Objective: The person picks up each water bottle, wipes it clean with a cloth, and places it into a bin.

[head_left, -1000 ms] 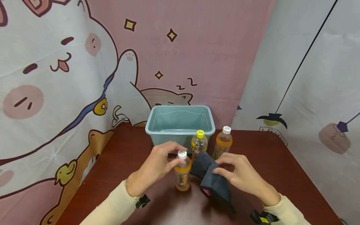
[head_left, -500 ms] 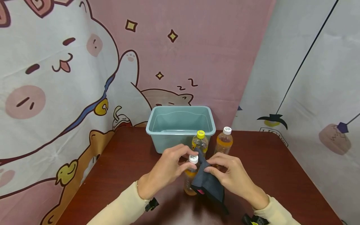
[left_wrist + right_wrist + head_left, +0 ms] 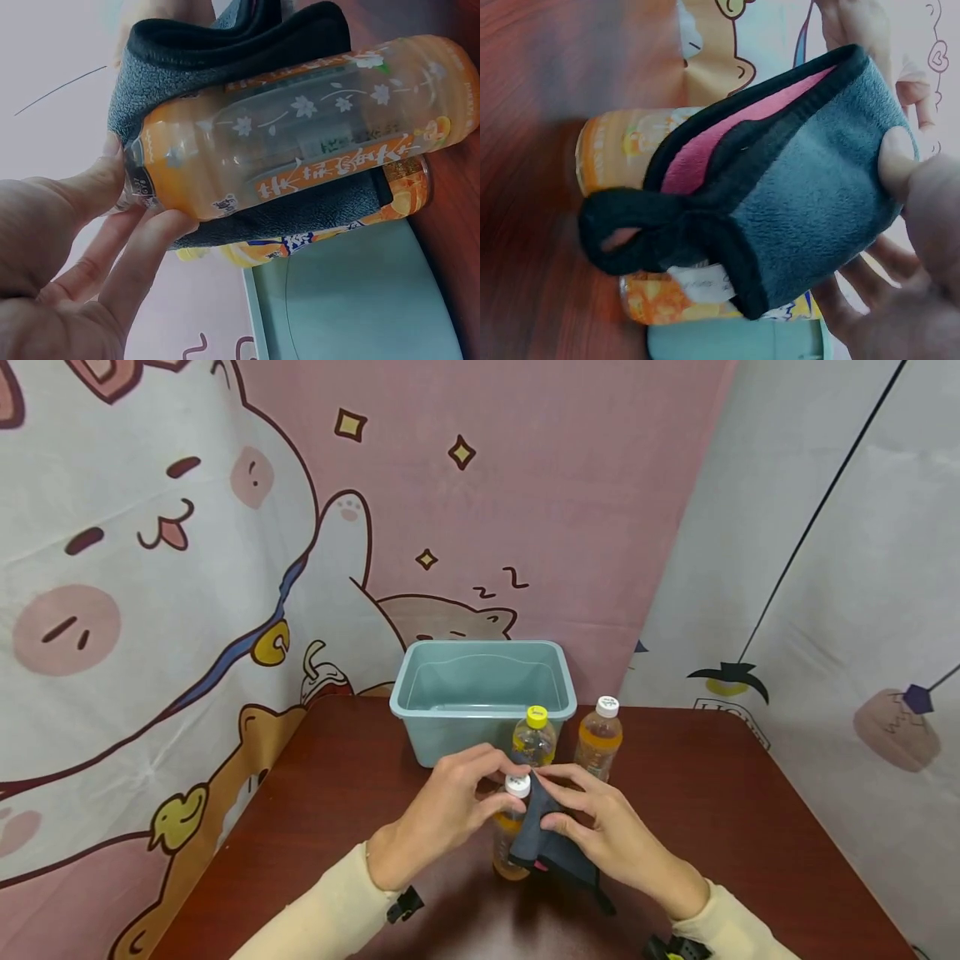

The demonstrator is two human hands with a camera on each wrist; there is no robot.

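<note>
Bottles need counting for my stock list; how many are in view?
3: the held bottle, in the left hand; the yellow-capped bottle, in front of the bin; the third bottle, right of both.

In front of the tub, the left hand holds a bottle by its cap, the right hand a cloth beside it. A yellow-capped bottle stands nearer the tub, a third bottle at the tub's right.

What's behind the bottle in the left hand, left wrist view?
Gray cloth shows above and below the held bottle; past it, parts of a yellow-capped bottle and the teal tub. Covered: the cloth's middle and most of the yellow-capped bottle.
</note>
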